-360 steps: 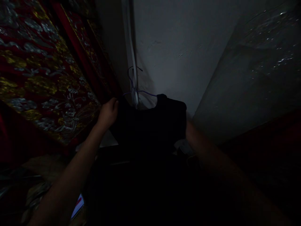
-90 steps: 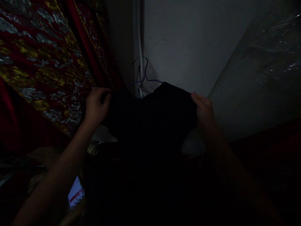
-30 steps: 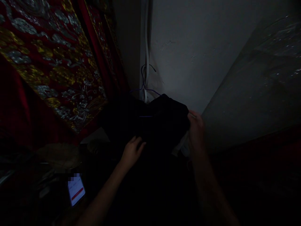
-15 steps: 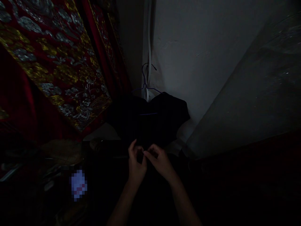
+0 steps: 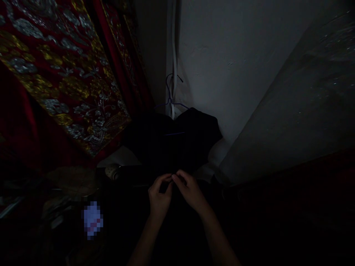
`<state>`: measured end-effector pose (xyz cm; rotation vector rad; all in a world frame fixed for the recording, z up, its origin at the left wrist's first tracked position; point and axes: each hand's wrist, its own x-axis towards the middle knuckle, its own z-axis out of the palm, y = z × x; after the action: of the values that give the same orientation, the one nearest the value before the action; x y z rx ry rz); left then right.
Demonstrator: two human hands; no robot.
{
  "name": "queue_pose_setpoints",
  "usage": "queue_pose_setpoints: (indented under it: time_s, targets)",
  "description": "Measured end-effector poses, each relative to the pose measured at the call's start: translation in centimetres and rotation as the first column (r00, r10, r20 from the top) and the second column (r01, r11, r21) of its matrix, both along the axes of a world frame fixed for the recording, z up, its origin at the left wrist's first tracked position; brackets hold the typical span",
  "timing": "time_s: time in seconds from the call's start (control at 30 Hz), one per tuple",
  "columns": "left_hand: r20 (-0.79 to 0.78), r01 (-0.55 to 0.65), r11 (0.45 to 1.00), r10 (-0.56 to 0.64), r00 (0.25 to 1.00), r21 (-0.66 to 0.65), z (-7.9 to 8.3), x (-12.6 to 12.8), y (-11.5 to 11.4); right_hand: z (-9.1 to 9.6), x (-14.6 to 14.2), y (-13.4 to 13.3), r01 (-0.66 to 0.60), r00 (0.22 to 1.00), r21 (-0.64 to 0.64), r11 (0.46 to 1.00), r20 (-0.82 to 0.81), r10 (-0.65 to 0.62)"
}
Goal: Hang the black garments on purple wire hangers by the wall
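Note:
A black garment (image 5: 191, 136) hangs on a thin purple wire hanger (image 5: 169, 92) in a dim corner. My left hand (image 5: 159, 197) and my right hand (image 5: 190, 190) meet at the garment's front, below its shoulders. Both have fingers curled, with their fingertips pinched together at one spot on the dark cloth. What lies between the fingertips is too dark and small to name.
A red cloth with gold and silver embroidery (image 5: 63, 74) hangs on the left. A pale wall (image 5: 230, 55) is behind, and a plastic-wrapped slab (image 5: 299, 99) leans on the right. A lit, blurred screen (image 5: 93, 220) glows at lower left.
My hands left the garment's shoulders and came down to meet at its front. In the last half second the fingertips closed a little tighter together.

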<state>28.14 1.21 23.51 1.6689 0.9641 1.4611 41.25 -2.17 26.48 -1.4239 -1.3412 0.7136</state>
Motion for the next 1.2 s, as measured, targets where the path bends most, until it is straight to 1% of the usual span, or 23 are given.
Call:
queue_pose_setpoints:
  time_s: [0.13, 0.3, 0.43, 0.57, 0.63, 0.77, 0.87, 0.97, 1.03, 1.1, 1.13, 1.2]
  targets:
    - [0.014, 0.03, 0.999, -0.03, 0.999, -0.028, -0.4, 0.0, -0.3, 0.0, 0.2, -0.1, -0.018, 0.997, 0.011, 1.0, -0.081, 0.019]
    - [0.027, 0.03, 0.997, -0.028, 0.999, -0.073, -0.9, 0.1, -0.3, -0.2, 0.2, -0.3, -0.02, 0.992, 0.005, 1.0, -0.125, 0.021]
    - [0.034, 0.027, 0.997, -0.024, 0.999, -0.078, -0.7, 0.1, -0.3, -0.5, -0.1, -0.3, 0.04, 0.992, 0.024, 0.999, -0.123, -0.037]
    - [0.028, 0.013, 0.998, -0.011, 1.0, -0.069, -0.4, 0.1, -0.5, -0.3, -0.2, -0.4, 0.011, 0.995, 0.014, 1.0, -0.102, -0.009]
    - [0.026, 0.011, 0.998, -0.009, 1.0, -0.07, -0.3, 0.1, -0.5, -0.1, -0.2, -0.5, -0.004, 0.992, -0.001, 1.0, -0.128, 0.004]
    - [0.03, 0.007, 0.996, -0.005, 1.0, -0.085, -0.3, 0.1, -0.6, 0.0, -0.2, -0.3, 0.009, 0.983, -0.002, 1.0, -0.183, -0.009]
    - [0.014, 0.004, 0.997, -0.003, 1.0, -0.082, -0.5, 0.1, -0.5, 0.0, -0.3, -0.3, 0.002, 0.972, -0.039, 0.999, -0.233, -0.012]
    - [0.008, -0.009, 0.996, 0.01, 1.0, -0.089, -0.5, 0.0, -0.5, 0.3, -0.5, -0.4, -0.043, 0.937, -0.117, 0.992, -0.349, -0.001]
    - [0.007, -0.011, 0.996, 0.012, 1.0, -0.088, -0.4, 0.1, -0.4, 0.8, -0.7, -0.3, -0.058, 0.905, -0.158, 0.986, -0.424, -0.014]
    - [-0.001, -0.003, 0.997, 0.003, 1.0, -0.078, -0.4, 0.2, -0.3, 1.9, -0.6, 0.4, -0.043, 0.88, -0.166, 0.985, -0.474, -0.041]
    - [-0.006, -0.001, 0.997, 0.0, 1.0, -0.073, -0.4, 0.3, -0.1, 2.8, -0.4, 1.1, -0.026, 0.87, -0.154, 0.988, -0.491, -0.054]
    - [-0.021, 0.003, 0.998, -0.005, 1.0, -0.069, -0.8, 0.5, 0.4, 5.2, 0.3, 2.9, 0.021, 0.852, -0.095, 0.995, -0.52, -0.067]
